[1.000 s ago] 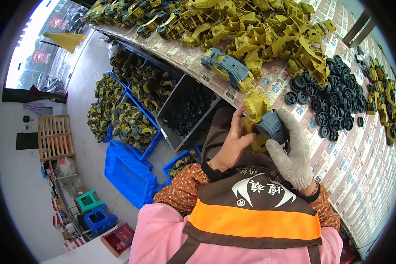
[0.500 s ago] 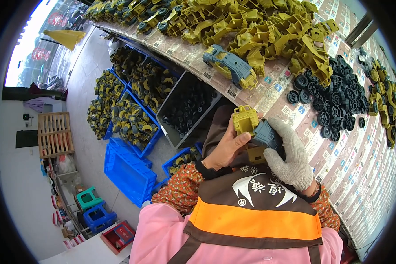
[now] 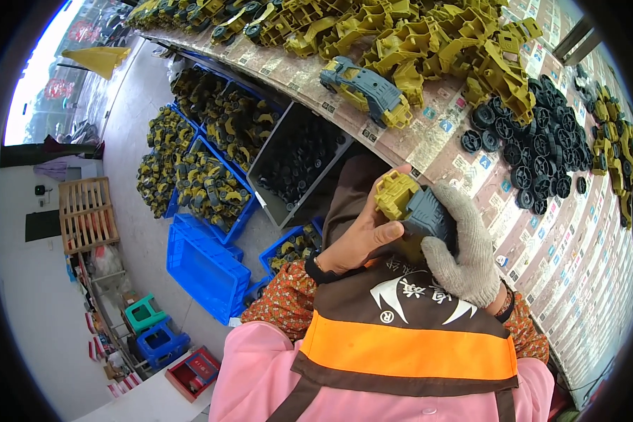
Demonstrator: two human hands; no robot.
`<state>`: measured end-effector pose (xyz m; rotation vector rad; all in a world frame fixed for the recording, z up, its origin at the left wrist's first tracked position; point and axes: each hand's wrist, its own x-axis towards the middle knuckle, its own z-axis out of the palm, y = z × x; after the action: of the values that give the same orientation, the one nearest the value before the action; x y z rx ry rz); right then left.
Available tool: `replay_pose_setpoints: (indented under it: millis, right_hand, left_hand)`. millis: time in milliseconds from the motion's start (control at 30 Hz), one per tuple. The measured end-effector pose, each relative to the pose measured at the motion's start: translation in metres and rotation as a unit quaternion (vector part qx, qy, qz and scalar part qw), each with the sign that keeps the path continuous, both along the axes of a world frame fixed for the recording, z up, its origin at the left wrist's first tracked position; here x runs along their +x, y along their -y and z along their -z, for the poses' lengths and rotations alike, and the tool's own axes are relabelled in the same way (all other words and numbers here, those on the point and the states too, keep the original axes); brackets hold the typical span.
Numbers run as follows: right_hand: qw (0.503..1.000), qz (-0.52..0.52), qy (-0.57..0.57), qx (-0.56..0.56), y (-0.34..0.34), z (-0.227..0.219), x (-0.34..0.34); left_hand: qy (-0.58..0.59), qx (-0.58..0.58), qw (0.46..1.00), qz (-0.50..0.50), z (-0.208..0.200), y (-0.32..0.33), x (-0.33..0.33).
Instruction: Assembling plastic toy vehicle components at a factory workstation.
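A toy car [image 3: 430, 213] with a dark grey body and a mustard-yellow front part is between my two hands, above my lap by the table's edge. My bare left hand [image 3: 362, 238] grips its yellow end, the thumb lying along the near side. Wrapped around the grey end is my right hand [image 3: 470, 246], in a pale knitted glove, thumb on the near side and fingers on the far side. My hands hide much of the car's underside. Ahead on the table edge stands a similar grey and yellow toy car [image 3: 368, 90].
Yellow plastic car parts [image 3: 415, 46] are heaped along the table [image 3: 436, 156], beside a pile of black wheels [image 3: 541, 148]. On the floor at left are a grey bin [image 3: 264, 158] of black pieces, blue crates [image 3: 243, 214] of toy parts and a blue crate [image 3: 204, 271].
The toy car has tilted slightly between my hands, and less of its yellow lower part shows. My left thumb has shifted a little. The whole view has moved slightly.
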<state>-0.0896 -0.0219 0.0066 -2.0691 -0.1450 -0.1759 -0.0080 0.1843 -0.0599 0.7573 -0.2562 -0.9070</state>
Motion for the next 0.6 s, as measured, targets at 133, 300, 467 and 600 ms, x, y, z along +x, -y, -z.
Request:
replay_pose_setpoints:
  millis: [133, 300, 467, 600]
  right_hand:
    - [1.000, 0.012, 0.014, -0.007, -0.002, 0.000, -0.001]
    - [0.998, 0.009, 0.046, -0.051, -0.002, 0.000, -0.002]
    - [0.996, 0.005, 0.044, -0.080, -0.005, -0.007, -0.006]
    - [0.991, 0.000, 0.067, -0.115, -0.002, -0.012, -0.007]
  left_hand:
    - [0.042, 0.013, 0.999, -0.023, 0.009, -0.003, -0.001]
    - [0.088, 0.035, 0.994, -0.050, 0.005, 0.000, 0.002]
    - [0.148, 0.041, 0.986, -0.069, 0.016, -0.003, -0.002]
    - [0.211, 0.032, 0.973, -0.089, 0.022, -0.001, -0.002]
